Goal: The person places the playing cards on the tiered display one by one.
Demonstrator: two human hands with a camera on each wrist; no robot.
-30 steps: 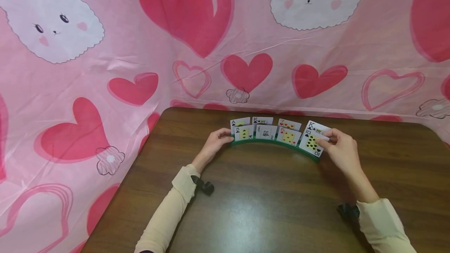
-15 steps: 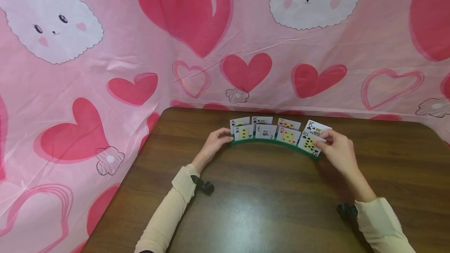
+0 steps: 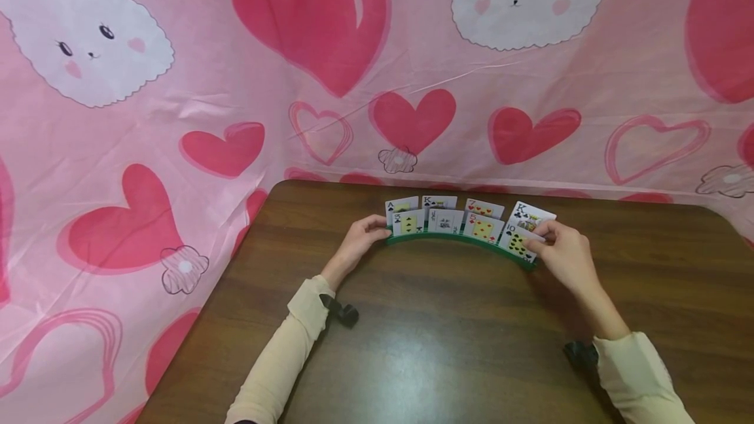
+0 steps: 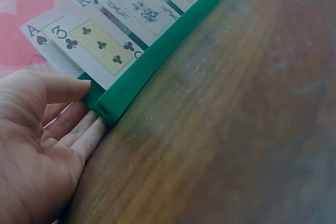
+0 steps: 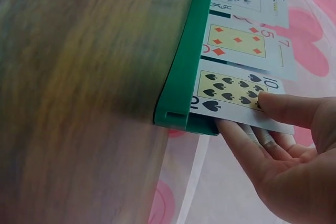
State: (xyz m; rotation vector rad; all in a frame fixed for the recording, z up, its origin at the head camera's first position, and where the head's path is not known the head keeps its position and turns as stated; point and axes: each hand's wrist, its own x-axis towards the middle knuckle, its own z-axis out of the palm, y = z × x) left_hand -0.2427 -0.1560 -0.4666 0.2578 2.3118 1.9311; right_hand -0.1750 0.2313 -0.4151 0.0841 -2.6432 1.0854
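A curved green playing card holder (image 3: pixel 448 236) stands on the table with two rows of cards. My left hand (image 3: pixel 359 241) grips its left end, thumb near the three of clubs (image 4: pixel 102 45). At the other end, my right hand (image 3: pixel 568 254) pinches the ten of spades (image 5: pixel 231 90), thumb on its face and fingers behind. That card's lower edge meets the holder's front slot. Behind it rises the king of clubs (image 3: pixel 527 212); whether the fingers also touch it is hidden. A joker (image 3: pixel 446 221) and the five of diamonds (image 3: pixel 483 228) stand between the hands.
The back row also has an ace of spades (image 3: pixel 402 202), a king (image 3: pixel 440 201) and a seven of hearts (image 3: pixel 484 206). Under everything lies a brown wooden table (image 3: pixel 412 345). A pink cloth (image 3: pixel 235 84) with hearts hangs behind and to the left.
My right hand has moved slightly left with the ten of spades, which has come down and in against the holder's right end. The left hand has stayed in place.
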